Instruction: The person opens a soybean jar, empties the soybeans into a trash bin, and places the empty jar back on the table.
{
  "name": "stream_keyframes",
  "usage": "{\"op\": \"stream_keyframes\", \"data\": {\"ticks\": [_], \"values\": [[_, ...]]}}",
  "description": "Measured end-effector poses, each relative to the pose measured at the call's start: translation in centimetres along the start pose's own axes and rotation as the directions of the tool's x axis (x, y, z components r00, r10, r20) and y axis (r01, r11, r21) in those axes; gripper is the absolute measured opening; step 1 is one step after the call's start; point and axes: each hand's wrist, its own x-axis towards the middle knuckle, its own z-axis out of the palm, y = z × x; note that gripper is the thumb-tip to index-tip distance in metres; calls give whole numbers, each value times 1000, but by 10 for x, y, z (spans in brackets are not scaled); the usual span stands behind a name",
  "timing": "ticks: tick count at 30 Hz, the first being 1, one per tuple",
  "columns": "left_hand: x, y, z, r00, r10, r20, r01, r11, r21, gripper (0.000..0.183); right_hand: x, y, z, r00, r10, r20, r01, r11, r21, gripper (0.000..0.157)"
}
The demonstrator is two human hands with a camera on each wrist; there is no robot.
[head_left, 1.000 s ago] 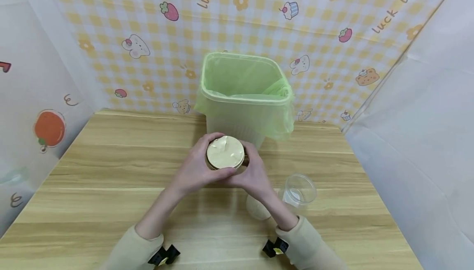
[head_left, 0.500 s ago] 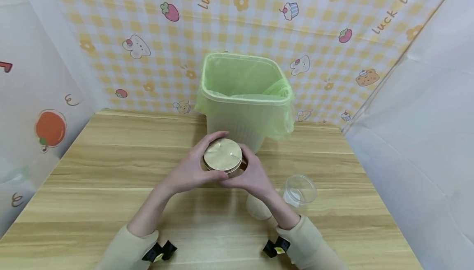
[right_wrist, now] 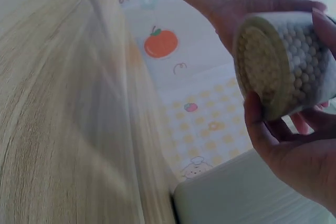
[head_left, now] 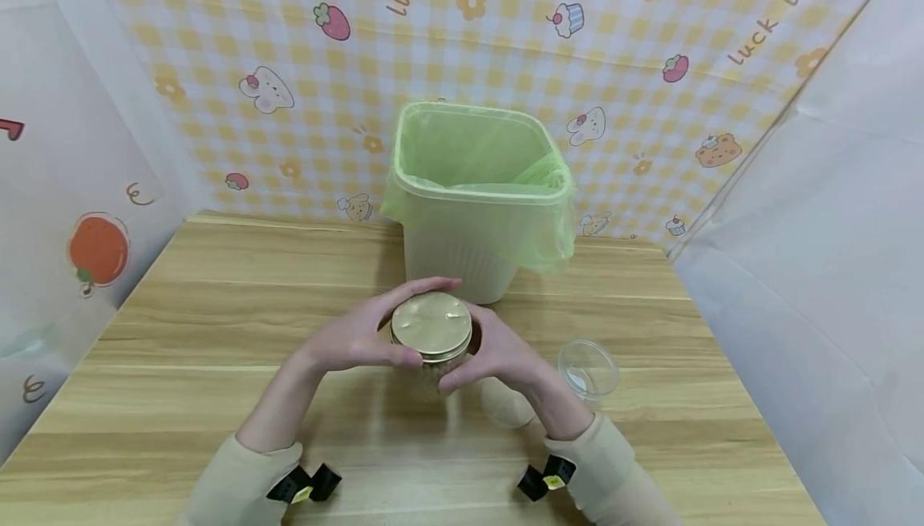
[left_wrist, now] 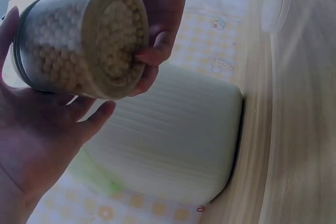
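A clear jar (left_wrist: pixel 65 51) packed with small round pale balls, perhaps beans, is up off the table in both hands. On it sits a gold metal lid (head_left: pixel 431 322), slightly dented. My left hand (head_left: pixel 371 337) grips the lid end from the left, thumb in front and fingers behind. My right hand (head_left: pixel 501 354) holds the jar from the right; in the right wrist view its fingers (right_wrist: pixel 262 135) curl at the bottom of the jar. The jar is tilted, its lid facing the head camera.
A bin (head_left: pixel 462 257) with a pale green bag (head_left: pixel 469 145) over its rim stands behind the hands. Right of the hands are a clear round container (head_left: pixel 588 370) and a clear round piece (head_left: pixel 507 406), partly behind the right forearm. The wooden table (head_left: pixel 180 333) meets patterned cloth at the back.
Both hands and the jar have moved down in the head view, toward the body and away from the bin. More of the jar's side shows, and the left hand has turned around the lid.
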Motion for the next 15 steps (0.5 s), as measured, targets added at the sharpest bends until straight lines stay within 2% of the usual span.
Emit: {"op": "stream_keyframes", "data": {"ticks": [3, 5, 10, 15], "values": [[0, 0, 1, 1000, -11, 18, 11, 1000, 6, 81, 0, 0, -1, 1000, -23, 20, 24, 999, -40, 89], [-1, 0, 1, 1000, -21, -7, 21, 999, 39, 80, 1, -1, 0, 999, -45, -3, 45, 996, -78, 88], [0, -1, 3, 992, -65, -108, 75, 993, 94, 81, 2, 1, 5, 986, -86, -145, 52, 974, -222, 88], [3, 1, 8, 970, -108, -220, 144, 977, 156, 85, 3, 4, 10, 951, -94, -293, 8, 960, -281, 88]]}}
